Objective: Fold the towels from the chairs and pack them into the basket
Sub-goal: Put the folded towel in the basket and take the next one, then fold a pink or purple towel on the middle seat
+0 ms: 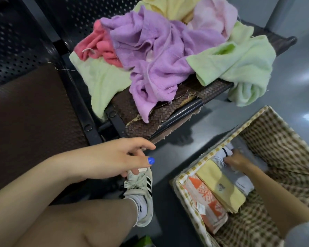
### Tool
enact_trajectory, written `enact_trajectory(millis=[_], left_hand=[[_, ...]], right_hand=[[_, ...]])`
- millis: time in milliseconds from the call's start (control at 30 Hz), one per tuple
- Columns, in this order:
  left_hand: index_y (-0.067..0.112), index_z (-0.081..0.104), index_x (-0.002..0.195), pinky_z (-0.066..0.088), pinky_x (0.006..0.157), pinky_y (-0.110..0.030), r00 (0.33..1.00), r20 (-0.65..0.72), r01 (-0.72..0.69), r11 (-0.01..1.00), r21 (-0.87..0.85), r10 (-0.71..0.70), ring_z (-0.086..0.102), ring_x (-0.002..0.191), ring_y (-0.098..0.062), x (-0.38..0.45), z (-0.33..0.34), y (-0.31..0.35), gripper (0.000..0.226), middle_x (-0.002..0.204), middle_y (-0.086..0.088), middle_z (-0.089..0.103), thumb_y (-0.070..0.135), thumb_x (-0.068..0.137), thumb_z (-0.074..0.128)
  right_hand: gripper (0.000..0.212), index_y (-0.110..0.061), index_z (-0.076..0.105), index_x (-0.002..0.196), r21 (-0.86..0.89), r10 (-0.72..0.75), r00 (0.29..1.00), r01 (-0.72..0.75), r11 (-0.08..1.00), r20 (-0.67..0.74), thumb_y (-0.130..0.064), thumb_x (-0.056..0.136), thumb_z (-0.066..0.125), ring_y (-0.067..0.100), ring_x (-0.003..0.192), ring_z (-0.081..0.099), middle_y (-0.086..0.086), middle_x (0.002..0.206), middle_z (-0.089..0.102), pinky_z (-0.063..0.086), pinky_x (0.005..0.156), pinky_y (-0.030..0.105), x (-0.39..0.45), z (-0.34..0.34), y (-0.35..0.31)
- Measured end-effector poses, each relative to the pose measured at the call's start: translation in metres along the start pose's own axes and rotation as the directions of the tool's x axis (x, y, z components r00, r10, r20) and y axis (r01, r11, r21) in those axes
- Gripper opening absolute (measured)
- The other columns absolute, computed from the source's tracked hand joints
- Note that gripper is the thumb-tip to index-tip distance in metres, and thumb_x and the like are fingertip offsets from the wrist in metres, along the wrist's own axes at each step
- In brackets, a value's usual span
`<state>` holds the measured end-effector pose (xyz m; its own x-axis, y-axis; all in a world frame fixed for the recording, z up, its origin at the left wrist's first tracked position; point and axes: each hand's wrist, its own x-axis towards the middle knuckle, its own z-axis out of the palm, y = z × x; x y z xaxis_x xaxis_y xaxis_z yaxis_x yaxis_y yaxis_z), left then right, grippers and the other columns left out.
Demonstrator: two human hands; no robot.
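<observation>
A heap of crumpled towels lies on the brown woven chair seat [177,111]: a purple towel [153,56] on top, a red one [98,45] at the left, light green ones [239,61] at both sides, yellow and pink at the back. The checked basket [284,139] stands on the floor at the right. It holds a folded orange patterned towel [202,198], a folded yellow towel [219,186] and a white towel [221,157]. My right hand [236,160] reaches into the basket and grips the white towel. My left hand [118,159] hovers relaxed above my shoe, holding nothing.
An empty brown chair seat [30,122] is at the left, with black perforated backrests behind. My leg and white sneaker [141,186] cross the lower middle. Grey glossy floor [292,86] lies between chair and basket.
</observation>
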<state>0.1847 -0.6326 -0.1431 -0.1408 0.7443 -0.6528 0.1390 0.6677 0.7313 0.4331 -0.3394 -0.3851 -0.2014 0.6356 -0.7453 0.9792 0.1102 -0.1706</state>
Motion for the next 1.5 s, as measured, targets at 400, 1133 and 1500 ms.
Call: enact_trajectory(millis=[400, 1133, 1500], left_hand=[[0.046, 0.053, 0.106, 0.052, 0.073, -0.029, 0.996, 0.029, -0.081, 0.996, 0.035, 0.08, 0.063, 0.072, 0.002, 0.001, 0.004, 0.019, 0.044, 0.076, 0.022, 0.064, 0.055, 0.063, 0.059], [0.025, 0.057, 0.106, 0.046, 0.067, -0.029, 0.933, -0.196, -0.274, 0.949, 0.156, 0.301, 0.056, 0.067, -0.014, -0.007, 0.013, 0.054, 0.016, 0.078, 0.003, 0.058, 0.02, 0.091, 0.059], [0.027, 0.067, 0.085, 0.045, 0.061, -0.027, 0.679, -0.606, -0.389, 0.903, 0.18, 0.413, 0.062, 0.061, -0.008, -0.133, -0.057, 0.033, 0.02, 0.078, -0.006, 0.07, 0.009, 0.09, 0.06]], right_hand=[[0.041, -0.015, 0.038, 0.065, -0.138, -0.43, 0.8, 0.412, 0.901, -0.418, -0.041, 0.097, 0.045, 0.025, 0.062, 0.046, 0.004, 0.062, 0.043, 0.032, 0.053, 0.036, -0.011, 0.052, 0.009], [0.025, -0.005, 0.05, 0.12, 0.412, -0.016, 0.692, 0.448, 0.794, -0.722, -0.011, 0.097, 0.043, 0.021, 0.076, 0.048, 0.006, 0.093, 0.054, 0.042, 0.073, 0.038, -0.13, -0.013, -0.046], [0.027, -0.017, 0.055, 0.082, 0.313, -0.596, 0.36, 0.931, 0.186, -0.718, 0.007, 0.087, 0.045, -0.005, 0.058, 0.052, -0.009, 0.072, 0.057, 0.038, 0.059, 0.015, -0.322, -0.056, -0.277]])
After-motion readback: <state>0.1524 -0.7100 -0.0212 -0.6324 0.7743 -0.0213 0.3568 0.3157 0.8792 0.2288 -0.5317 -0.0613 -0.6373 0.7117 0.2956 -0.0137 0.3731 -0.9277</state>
